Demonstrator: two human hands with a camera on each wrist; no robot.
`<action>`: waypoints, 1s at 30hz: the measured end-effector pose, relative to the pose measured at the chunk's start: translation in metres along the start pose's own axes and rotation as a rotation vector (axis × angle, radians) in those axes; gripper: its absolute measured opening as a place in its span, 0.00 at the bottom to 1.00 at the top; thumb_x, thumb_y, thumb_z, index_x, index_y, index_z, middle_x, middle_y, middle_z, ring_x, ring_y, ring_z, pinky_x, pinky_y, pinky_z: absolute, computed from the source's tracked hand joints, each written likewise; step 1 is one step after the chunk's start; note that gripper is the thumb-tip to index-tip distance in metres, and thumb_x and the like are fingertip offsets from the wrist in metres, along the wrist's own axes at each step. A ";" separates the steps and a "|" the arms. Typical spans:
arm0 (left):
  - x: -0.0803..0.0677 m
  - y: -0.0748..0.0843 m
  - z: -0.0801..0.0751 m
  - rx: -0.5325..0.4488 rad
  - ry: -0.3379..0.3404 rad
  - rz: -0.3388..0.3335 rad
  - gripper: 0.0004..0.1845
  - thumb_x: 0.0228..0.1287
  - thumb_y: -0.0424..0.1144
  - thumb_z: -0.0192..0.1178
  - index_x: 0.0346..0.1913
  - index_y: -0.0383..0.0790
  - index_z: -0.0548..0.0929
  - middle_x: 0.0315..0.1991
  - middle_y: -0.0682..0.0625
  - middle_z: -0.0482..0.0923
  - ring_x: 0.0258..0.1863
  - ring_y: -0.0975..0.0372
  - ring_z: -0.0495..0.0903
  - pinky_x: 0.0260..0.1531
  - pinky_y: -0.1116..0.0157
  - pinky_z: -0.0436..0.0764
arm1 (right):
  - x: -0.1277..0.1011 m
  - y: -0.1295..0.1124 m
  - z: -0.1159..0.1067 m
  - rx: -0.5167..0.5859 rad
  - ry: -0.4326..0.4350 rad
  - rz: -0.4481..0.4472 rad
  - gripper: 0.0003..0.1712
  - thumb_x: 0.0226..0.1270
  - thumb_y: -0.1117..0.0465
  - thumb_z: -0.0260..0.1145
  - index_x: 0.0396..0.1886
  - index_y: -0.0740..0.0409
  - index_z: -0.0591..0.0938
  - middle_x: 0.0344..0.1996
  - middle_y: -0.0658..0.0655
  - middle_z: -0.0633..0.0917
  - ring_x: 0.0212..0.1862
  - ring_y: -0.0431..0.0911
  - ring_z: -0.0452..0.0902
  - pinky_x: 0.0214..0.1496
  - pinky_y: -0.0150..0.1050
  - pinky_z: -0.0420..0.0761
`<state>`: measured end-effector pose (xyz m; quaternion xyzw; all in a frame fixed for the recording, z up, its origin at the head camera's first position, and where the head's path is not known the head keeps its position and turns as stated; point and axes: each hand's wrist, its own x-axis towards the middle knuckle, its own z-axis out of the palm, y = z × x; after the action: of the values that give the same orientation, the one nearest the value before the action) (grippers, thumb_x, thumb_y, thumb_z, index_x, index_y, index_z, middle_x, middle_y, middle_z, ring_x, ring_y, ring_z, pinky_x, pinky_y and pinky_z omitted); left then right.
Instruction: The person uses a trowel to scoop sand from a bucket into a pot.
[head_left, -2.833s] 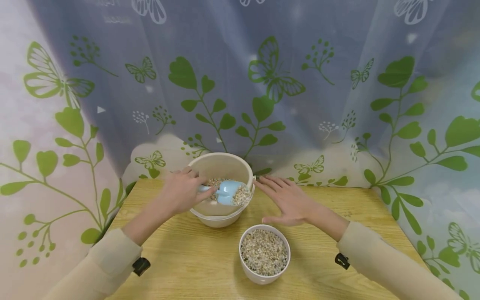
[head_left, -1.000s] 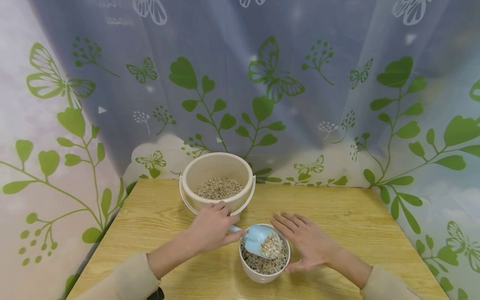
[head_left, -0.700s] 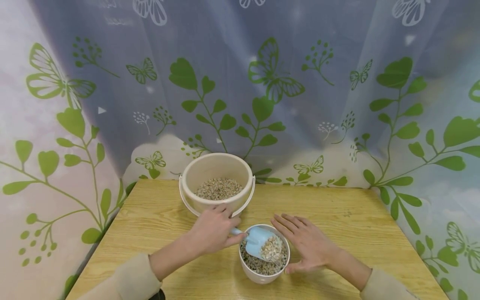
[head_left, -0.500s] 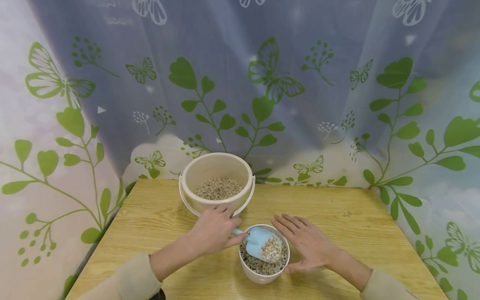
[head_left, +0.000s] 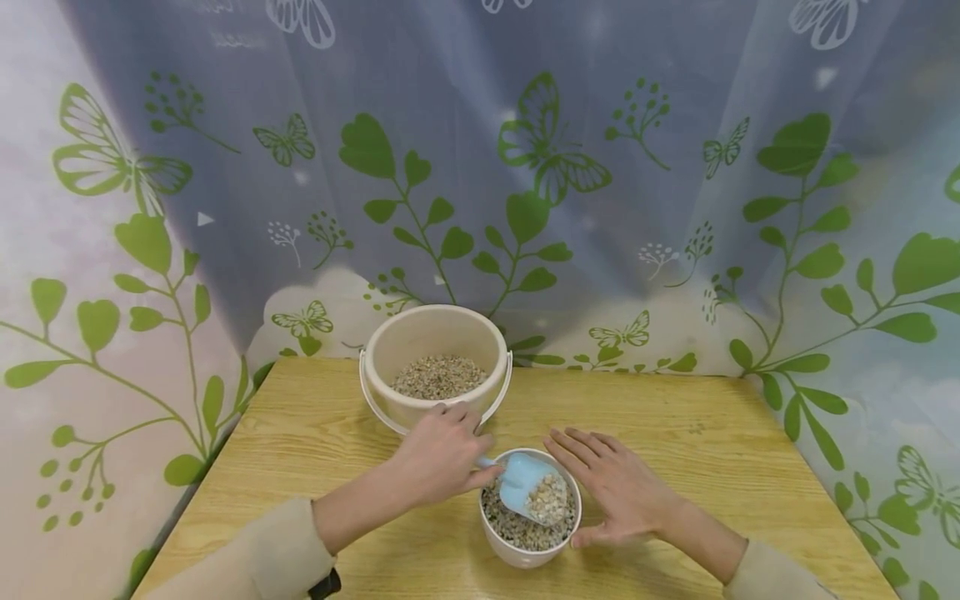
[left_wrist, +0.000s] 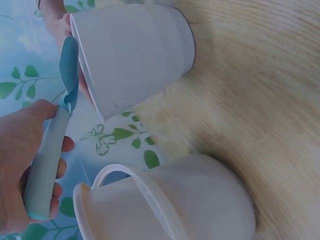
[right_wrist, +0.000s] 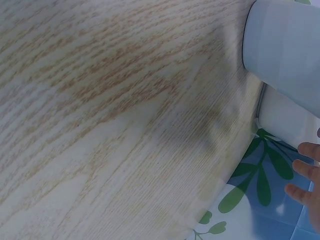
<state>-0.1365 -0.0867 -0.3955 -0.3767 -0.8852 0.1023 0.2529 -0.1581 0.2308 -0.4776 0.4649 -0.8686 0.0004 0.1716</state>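
The left hand (head_left: 442,454) is gripping the handle of a light blue plastic scoop (head_left: 525,492), fingers and thumb curled round it, as the left wrist view also shows (left_wrist: 47,165). The scoop's bowl is sitting tilted over the small white pot (head_left: 529,554), loaded with pale gravel-like granules (head_left: 550,500) (whether any are falling cannot be told), and the pot beneath is nearly full of the same mix. The right hand (head_left: 618,492) is lying flat on the wooden table (head_left: 712,450) just to the right of the pot, fingers straight and slightly spread, holding nothing; its inner edge is sitting close against the pot's rim, though actual contact is unclear. Behind the pot, near the far edge of the table, a cream bucket (head_left: 435,333) with a thin bail handle is standing upright, partly filled with granules. A curtain printed with green leaves and butterflies (head_left: 540,150) is hanging behind the table.
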 end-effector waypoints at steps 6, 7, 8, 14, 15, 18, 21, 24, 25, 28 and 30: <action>0.006 0.002 -0.003 0.017 -0.062 0.022 0.23 0.73 0.68 0.56 0.39 0.56 0.91 0.40 0.54 0.90 0.41 0.60 0.87 0.42 0.61 0.87 | 0.000 0.000 -0.002 -0.007 -0.015 0.002 0.72 0.58 0.09 0.23 0.85 0.56 0.57 0.79 0.62 0.71 0.75 0.61 0.72 0.68 0.61 0.80; 0.006 0.002 -0.003 0.020 -0.068 0.026 0.23 0.73 0.68 0.55 0.40 0.56 0.91 0.41 0.54 0.90 0.42 0.60 0.87 0.43 0.60 0.87 | 0.001 0.000 -0.002 -0.009 -0.016 0.002 0.72 0.58 0.09 0.24 0.85 0.56 0.57 0.79 0.62 0.71 0.76 0.61 0.72 0.68 0.61 0.80; 0.007 0.002 -0.003 0.022 -0.074 0.030 0.23 0.73 0.68 0.55 0.41 0.56 0.91 0.41 0.54 0.90 0.42 0.60 0.87 0.43 0.60 0.87 | 0.001 0.000 -0.002 -0.010 -0.018 0.002 0.72 0.58 0.09 0.24 0.85 0.56 0.57 0.79 0.62 0.71 0.76 0.61 0.72 0.68 0.62 0.80; 0.010 0.005 -0.005 0.047 -0.077 0.048 0.25 0.73 0.69 0.54 0.44 0.57 0.91 0.42 0.55 0.89 0.42 0.61 0.86 0.43 0.62 0.87 | 0.001 0.000 -0.004 -0.012 -0.025 0.000 0.72 0.58 0.08 0.26 0.84 0.57 0.59 0.79 0.62 0.71 0.76 0.61 0.72 0.68 0.61 0.80; 0.011 0.006 -0.006 0.051 -0.072 0.051 0.24 0.73 0.69 0.54 0.44 0.57 0.91 0.41 0.55 0.89 0.42 0.62 0.85 0.43 0.62 0.87 | 0.001 0.000 -0.004 -0.010 -0.026 -0.002 0.72 0.59 0.09 0.26 0.84 0.58 0.59 0.79 0.62 0.71 0.76 0.61 0.72 0.68 0.61 0.80; 0.012 0.007 -0.006 0.068 -0.053 0.060 0.24 0.72 0.70 0.55 0.42 0.57 0.91 0.38 0.56 0.88 0.39 0.63 0.83 0.40 0.64 0.85 | 0.000 0.000 -0.003 -0.004 -0.026 -0.004 0.72 0.59 0.09 0.26 0.84 0.58 0.59 0.79 0.62 0.71 0.75 0.62 0.73 0.68 0.61 0.80; 0.014 0.008 -0.005 0.096 -0.023 0.069 0.24 0.70 0.71 0.57 0.39 0.58 0.90 0.34 0.57 0.87 0.36 0.63 0.81 0.37 0.66 0.83 | 0.000 0.000 -0.002 -0.002 -0.024 -0.004 0.71 0.59 0.09 0.26 0.85 0.57 0.58 0.79 0.62 0.71 0.75 0.62 0.73 0.68 0.61 0.80; 0.015 0.009 -0.004 0.123 0.005 0.077 0.24 0.69 0.72 0.58 0.36 0.58 0.90 0.33 0.58 0.86 0.34 0.64 0.79 0.35 0.67 0.82 | 0.000 0.000 -0.002 -0.006 -0.021 -0.002 0.71 0.59 0.09 0.25 0.85 0.56 0.58 0.79 0.62 0.71 0.75 0.62 0.73 0.68 0.61 0.80; 0.015 0.009 -0.003 0.130 0.010 0.079 0.24 0.69 0.72 0.58 0.36 0.58 0.90 0.32 0.58 0.86 0.33 0.64 0.79 0.34 0.67 0.82 | 0.000 0.000 -0.002 -0.008 -0.022 -0.002 0.71 0.59 0.09 0.25 0.85 0.56 0.58 0.79 0.62 0.71 0.75 0.62 0.73 0.68 0.61 0.80; 0.016 0.009 -0.004 0.147 0.021 0.084 0.24 0.68 0.72 0.58 0.34 0.58 0.90 0.32 0.58 0.86 0.32 0.64 0.78 0.34 0.67 0.81 | -0.001 0.000 -0.003 -0.011 -0.023 -0.001 0.71 0.59 0.09 0.25 0.85 0.56 0.58 0.79 0.62 0.72 0.75 0.62 0.73 0.68 0.60 0.80; 0.017 0.009 -0.006 0.160 0.024 0.088 0.25 0.68 0.72 0.58 0.33 0.58 0.90 0.32 0.58 0.86 0.32 0.65 0.78 0.33 0.67 0.81 | -0.001 0.000 -0.003 -0.009 -0.025 0.002 0.71 0.59 0.09 0.25 0.84 0.57 0.59 0.78 0.62 0.72 0.75 0.62 0.73 0.67 0.60 0.80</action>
<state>-0.1376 -0.0683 -0.3876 -0.3949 -0.8538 0.1793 0.2880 -0.1571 0.2318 -0.4753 0.4635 -0.8710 -0.0091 0.1626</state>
